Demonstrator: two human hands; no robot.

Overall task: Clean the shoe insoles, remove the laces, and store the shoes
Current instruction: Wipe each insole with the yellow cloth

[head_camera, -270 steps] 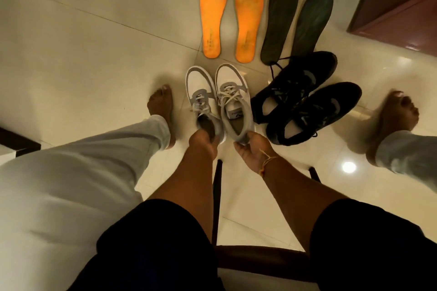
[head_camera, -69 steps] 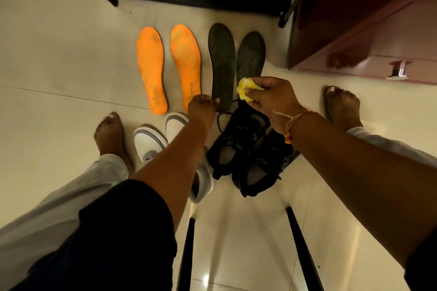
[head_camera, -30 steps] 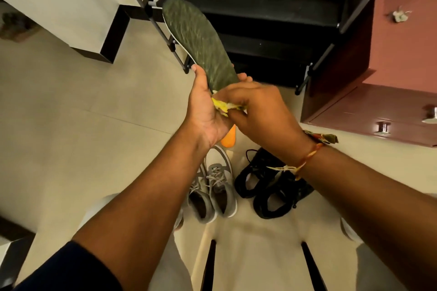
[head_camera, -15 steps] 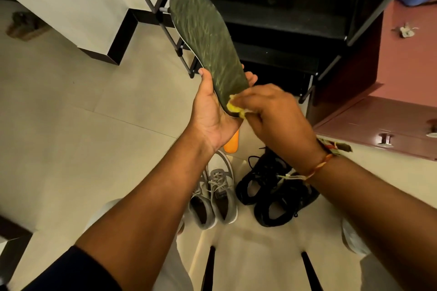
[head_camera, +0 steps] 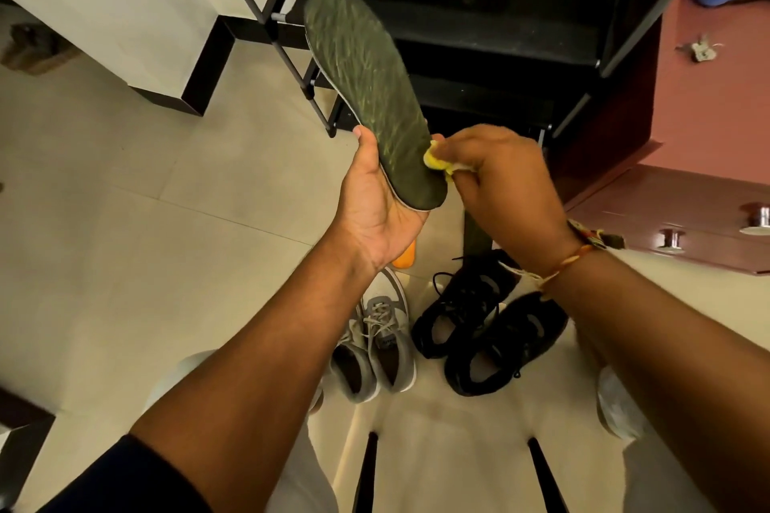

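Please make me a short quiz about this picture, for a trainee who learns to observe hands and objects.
1. True or false: the left hand holds the dark green insole near its heel end.
2. What does the right hand press against that insole? A) a brush B) a yellow cloth C) a shoelace
3. How many shoes are on the floor?
Key: 1 true; 2 B; 3 four: two grey-and-white sneakers, two black sneakers.

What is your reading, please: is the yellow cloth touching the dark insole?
Touching. The head view shows the right hand pressing the cloth against the insole, no gap.
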